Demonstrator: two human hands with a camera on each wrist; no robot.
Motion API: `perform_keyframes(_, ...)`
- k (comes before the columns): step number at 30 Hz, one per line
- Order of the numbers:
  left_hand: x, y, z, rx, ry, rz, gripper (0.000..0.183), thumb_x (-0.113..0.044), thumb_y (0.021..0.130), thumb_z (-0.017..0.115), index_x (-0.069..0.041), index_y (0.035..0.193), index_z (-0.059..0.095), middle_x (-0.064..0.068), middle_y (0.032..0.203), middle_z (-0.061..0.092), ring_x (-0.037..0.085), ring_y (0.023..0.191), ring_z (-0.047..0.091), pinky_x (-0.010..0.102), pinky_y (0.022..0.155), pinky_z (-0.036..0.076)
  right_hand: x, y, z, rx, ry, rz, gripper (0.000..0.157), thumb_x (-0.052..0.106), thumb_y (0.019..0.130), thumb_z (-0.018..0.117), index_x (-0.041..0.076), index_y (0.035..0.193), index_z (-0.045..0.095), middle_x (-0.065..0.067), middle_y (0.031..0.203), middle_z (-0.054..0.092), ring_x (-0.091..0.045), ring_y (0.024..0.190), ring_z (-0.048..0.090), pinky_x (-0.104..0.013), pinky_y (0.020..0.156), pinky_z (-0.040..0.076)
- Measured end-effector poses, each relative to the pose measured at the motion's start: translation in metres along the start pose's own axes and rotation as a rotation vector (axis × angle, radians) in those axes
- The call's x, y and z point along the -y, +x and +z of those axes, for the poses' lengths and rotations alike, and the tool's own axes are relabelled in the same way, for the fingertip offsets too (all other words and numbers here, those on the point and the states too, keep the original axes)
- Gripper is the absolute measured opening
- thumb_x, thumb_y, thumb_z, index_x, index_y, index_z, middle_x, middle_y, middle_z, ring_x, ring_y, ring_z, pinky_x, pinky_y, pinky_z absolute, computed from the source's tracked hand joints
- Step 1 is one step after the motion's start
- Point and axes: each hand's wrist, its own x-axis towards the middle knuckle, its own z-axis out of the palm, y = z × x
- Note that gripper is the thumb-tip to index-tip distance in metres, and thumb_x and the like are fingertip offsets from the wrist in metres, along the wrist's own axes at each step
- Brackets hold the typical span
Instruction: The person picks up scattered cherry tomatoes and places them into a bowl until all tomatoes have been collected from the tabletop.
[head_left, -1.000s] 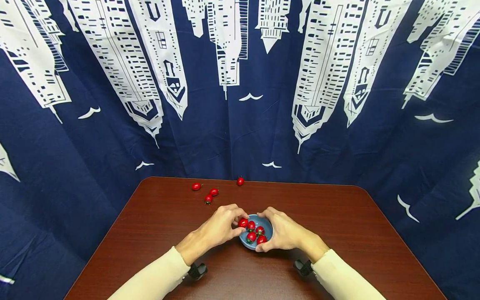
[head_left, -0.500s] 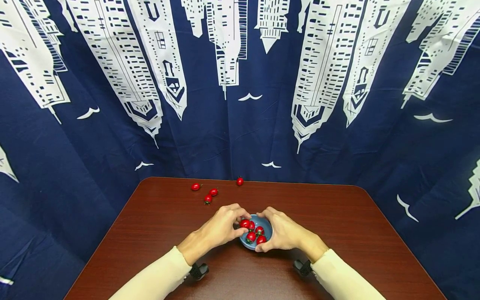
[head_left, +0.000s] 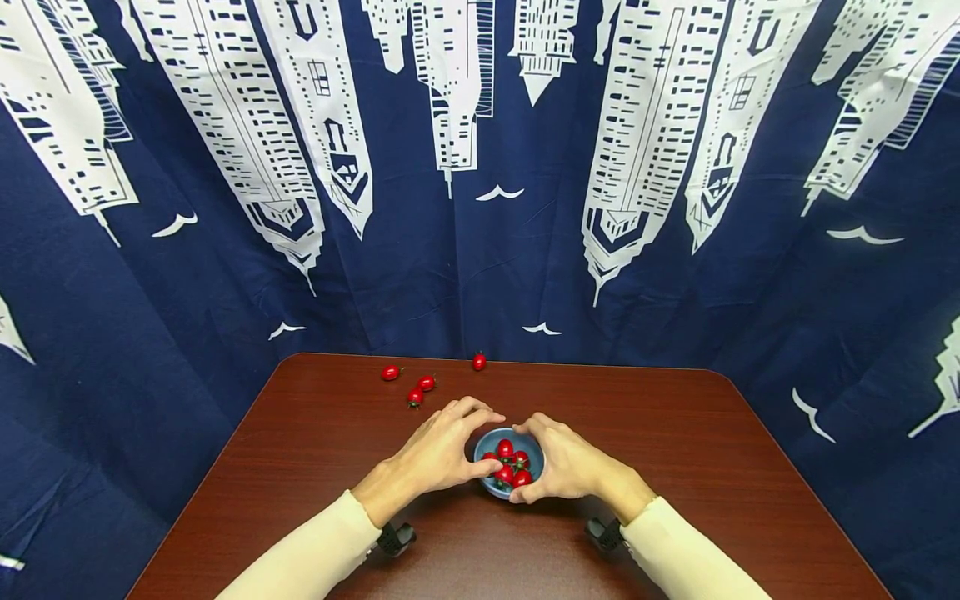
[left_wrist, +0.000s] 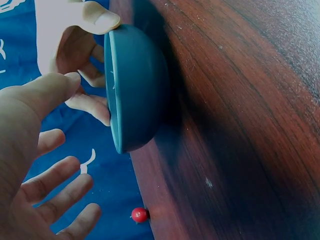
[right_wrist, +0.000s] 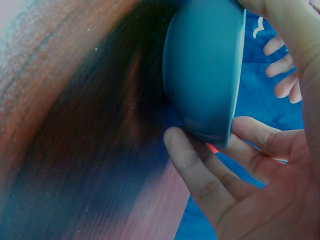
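Observation:
A small blue bowl [head_left: 490, 442] holds several red cherry tomatoes [head_left: 505, 475] near the middle of the table. My right hand [head_left: 566, 462] grips the bowl from its right side, thumb at the near rim and fingers round the far side. In the right wrist view, fingertips [right_wrist: 182, 145] lie along the outer wall of the bowl [right_wrist: 205, 70]. My left hand [head_left: 442, 450] is at the bowl's left side, fingers spread and holding nothing. Its thumb reaches over the rim above the tomatoes, hiding part of one.
Several loose cherry tomatoes lie toward the back of the brown table [head_left: 637, 433], among them one tomato [head_left: 416, 397] left of centre and another tomato [head_left: 479, 361] at the far edge. A dark blue curtain [head_left: 480, 267] with white building prints hangs behind the table.
My left hand has let go of a cherry tomato, which now lies in the bowl with the others. Its fingers have spread and risen a little. The right hand keeps its hold on the bowl.

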Motion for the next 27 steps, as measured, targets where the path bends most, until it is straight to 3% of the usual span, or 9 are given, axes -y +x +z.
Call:
perform_keyframes(20, 0.013, 0.009, 0.002, -0.038, -0.006, -0.035, 0.064, -0.054, 0.089, 0.083, -0.029, 0.145, 0.064, -0.006, 0.138, 0.062, 0.018, 0.124, 0.063, 0.041, 0.103, 0.059, -0.001, 0.002, 0.001, -0.001, 0.004, -0.003, 0.092, 0.065, 0.067, 0.094, 0.01, 0.134, 0.063, 0.002, 0.13, 0.066, -0.008, 0.104, 0.067, -0.027, 0.094, 0.06)
perform_keyframes(27, 0.025, 0.011, 0.001, -0.063, -0.027, -0.12, 0.062, -0.053, 0.09, 0.083, -0.029, 0.144, 0.065, -0.005, 0.138, 0.063, 0.02, 0.127, 0.062, 0.045, 0.105, 0.058, 0.001, 0.001, 0.0, -0.009, -0.004, -0.01, 0.093, 0.063, 0.067, 0.095, 0.008, 0.135, 0.064, 0.001, 0.128, 0.067, -0.009, 0.106, 0.068, -0.028, 0.096, 0.06)
